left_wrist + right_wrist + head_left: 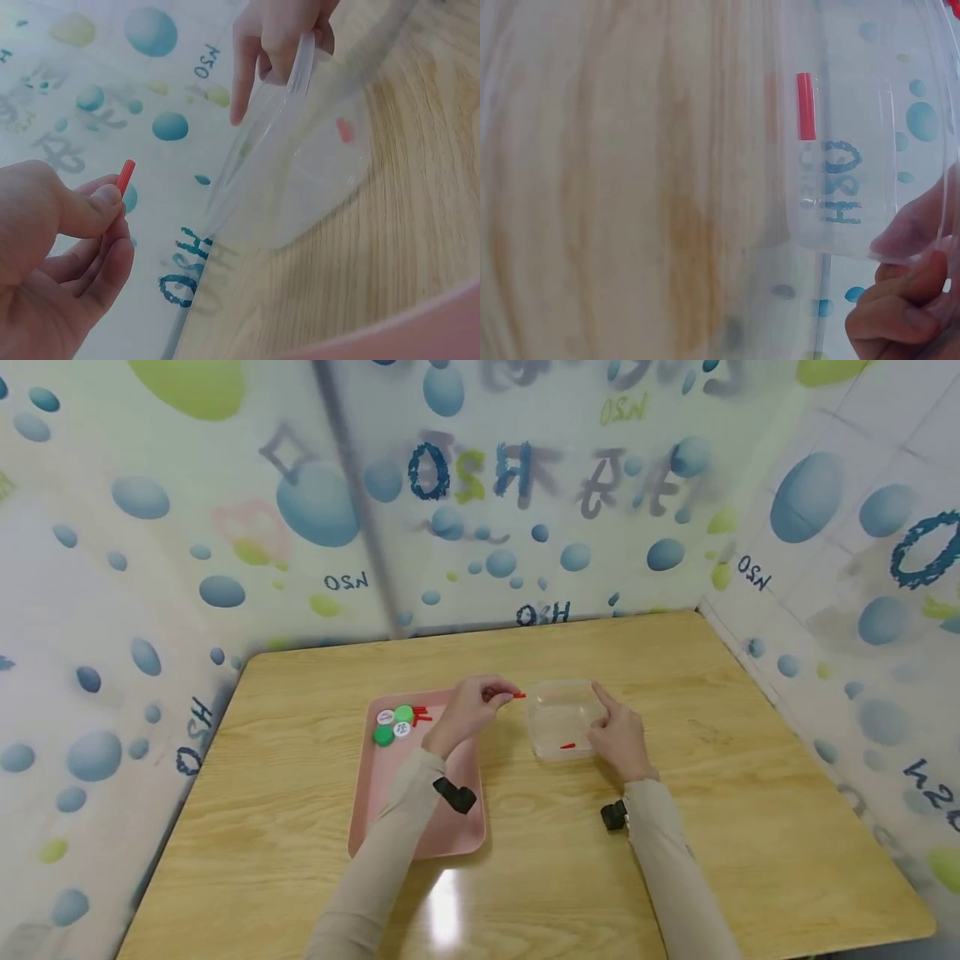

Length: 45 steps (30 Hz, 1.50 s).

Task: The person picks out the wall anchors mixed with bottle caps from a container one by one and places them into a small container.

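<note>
Red stick [519, 696] pinched in the fingers of the left hand [472, 708] just beside the clear tub [557, 714], itself clamped at the rim by fingers of the right hand [621, 739], apparently mid-transfer, next likely needing a carry inside and release.

Left hand [471, 710]: left of the box [555, 714]; my thumb and forefinger pinch a stick [126, 177], other fingers loosely curled.
Right hand [621, 733]: I grip the box's right side, index finger straight.
Left arm [382, 852]: reaching forward, sleeved.
Right arm [675, 868]: sleeved, nearer me than the box.
</note>
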Available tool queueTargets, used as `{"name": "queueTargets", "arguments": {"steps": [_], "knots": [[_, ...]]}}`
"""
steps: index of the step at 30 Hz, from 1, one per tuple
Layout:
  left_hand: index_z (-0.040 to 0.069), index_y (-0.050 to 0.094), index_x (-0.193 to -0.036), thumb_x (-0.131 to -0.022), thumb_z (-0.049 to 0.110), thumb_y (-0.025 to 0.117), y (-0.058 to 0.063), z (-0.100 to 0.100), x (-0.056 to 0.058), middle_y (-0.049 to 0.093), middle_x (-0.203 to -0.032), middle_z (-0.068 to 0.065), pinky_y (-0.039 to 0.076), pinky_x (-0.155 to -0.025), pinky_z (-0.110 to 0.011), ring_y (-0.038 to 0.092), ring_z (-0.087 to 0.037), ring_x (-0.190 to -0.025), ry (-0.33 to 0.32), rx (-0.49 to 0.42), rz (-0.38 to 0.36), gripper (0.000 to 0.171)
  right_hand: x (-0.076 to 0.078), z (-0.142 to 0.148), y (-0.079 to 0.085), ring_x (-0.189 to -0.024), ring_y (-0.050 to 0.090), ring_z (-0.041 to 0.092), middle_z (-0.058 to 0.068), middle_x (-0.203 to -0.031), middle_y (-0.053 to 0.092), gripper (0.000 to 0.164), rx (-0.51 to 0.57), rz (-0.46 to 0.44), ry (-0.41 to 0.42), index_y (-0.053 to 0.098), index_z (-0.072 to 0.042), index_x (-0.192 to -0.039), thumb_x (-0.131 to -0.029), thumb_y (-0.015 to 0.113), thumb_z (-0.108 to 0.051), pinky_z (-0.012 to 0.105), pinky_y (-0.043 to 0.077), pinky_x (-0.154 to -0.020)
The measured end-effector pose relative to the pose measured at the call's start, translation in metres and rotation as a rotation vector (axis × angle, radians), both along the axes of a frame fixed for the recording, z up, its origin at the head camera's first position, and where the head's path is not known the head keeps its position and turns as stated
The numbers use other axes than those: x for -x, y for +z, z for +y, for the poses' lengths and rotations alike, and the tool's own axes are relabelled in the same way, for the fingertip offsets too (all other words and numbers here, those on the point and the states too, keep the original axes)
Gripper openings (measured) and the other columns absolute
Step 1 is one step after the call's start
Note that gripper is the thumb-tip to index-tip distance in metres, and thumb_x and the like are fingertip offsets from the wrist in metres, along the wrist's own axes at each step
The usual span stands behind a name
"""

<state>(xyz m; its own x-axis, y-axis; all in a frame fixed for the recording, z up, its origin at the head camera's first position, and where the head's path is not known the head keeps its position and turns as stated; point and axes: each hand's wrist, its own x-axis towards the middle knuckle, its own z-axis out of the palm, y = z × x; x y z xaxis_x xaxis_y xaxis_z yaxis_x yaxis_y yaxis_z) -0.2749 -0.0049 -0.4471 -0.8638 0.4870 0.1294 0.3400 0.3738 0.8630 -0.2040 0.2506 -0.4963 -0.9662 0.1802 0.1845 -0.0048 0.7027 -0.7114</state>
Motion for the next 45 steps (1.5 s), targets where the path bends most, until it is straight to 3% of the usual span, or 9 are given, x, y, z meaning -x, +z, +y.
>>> {"name": "queueTargets", "arguments": {"steps": [8, 16, 24, 32, 45], "knots": [[0.009, 0.076, -0.109, -0.1, 0.01, 0.064, 0.003, 0.017, 0.001, 0.074, -0.109, -0.013, 0.051, -0.072, -0.023, 0.068, -0.038, -0.097, -0.017, 0.01, -0.012, 0.015, 0.008, -0.004, 0.001, -0.048, 0.021, 0.008, -0.008, -0.048, 0.027, 0.075, -0.018, 0.009, 0.002, 0.045, -0.008, -0.153, -0.08, 0.048, 0.008, 0.027, 0.027, -0.05], [0.009, 0.076, -0.111, -0.1, 0.014, 0.064, 0.003, 0.041, 0.007, 0.075, -0.108, -0.009, 0.054, -0.077, -0.025, 0.069, -0.034, -0.098, -0.087, 0.072, 0.019, 0.016, 0.014, -0.002, 0.007, -0.047, 0.022, 0.008, -0.008, -0.048, 0.027, 0.076, -0.003, 0.013, 0.001, 0.043, -0.009, -0.154, -0.08, 0.047, 0.01, 0.026, 0.027, -0.048], [0.007, 0.076, -0.108, -0.1, 0.012, 0.064, 0.005, 0.061, 0.012, 0.075, -0.106, -0.011, 0.054, -0.073, -0.022, 0.069, -0.027, -0.09, -0.116, 0.093, 0.066, 0.015, 0.019, -0.003, 0.012, -0.047, 0.024, 0.009, -0.008, -0.048, 0.028, 0.076, -0.013, 0.033, 0.009, 0.045, -0.009, -0.153, -0.079, 0.046, 0.009, 0.027, 0.027, -0.049], [0.008, 0.077, -0.101, -0.098, 0.01, 0.067, -0.003, 0.074, 0.011, 0.075, -0.099, -0.006, 0.052, -0.07, -0.019, 0.063, -0.014, -0.081, -0.099, 0.148, 0.067, 0.011, 0.012, -0.006, 0.008, -0.048, 0.025, 0.009, -0.007, -0.049, 0.028, 0.077, 0.004, -0.007, 0.001, 0.042, -0.01, -0.154, -0.079, 0.046, 0.008, 0.027, 0.026, -0.049], [0.003, 0.077, -0.104, -0.096, 0.014, 0.07, -0.009, 0.081, 0.008, 0.077, -0.099, -0.007, 0.054, -0.072, -0.02, 0.069, -0.015, -0.086, -0.128, 0.109, 0.04, 0.016, 0.007, 0.002, 0.001, -0.045, 0.027, 0.009, -0.005, -0.048, 0.033, 0.076, -0.033, -0.001, -0.023, 0.044, -0.008, -0.152, -0.078, 0.047, 0.008, 0.027, 0.029, -0.048]]}}
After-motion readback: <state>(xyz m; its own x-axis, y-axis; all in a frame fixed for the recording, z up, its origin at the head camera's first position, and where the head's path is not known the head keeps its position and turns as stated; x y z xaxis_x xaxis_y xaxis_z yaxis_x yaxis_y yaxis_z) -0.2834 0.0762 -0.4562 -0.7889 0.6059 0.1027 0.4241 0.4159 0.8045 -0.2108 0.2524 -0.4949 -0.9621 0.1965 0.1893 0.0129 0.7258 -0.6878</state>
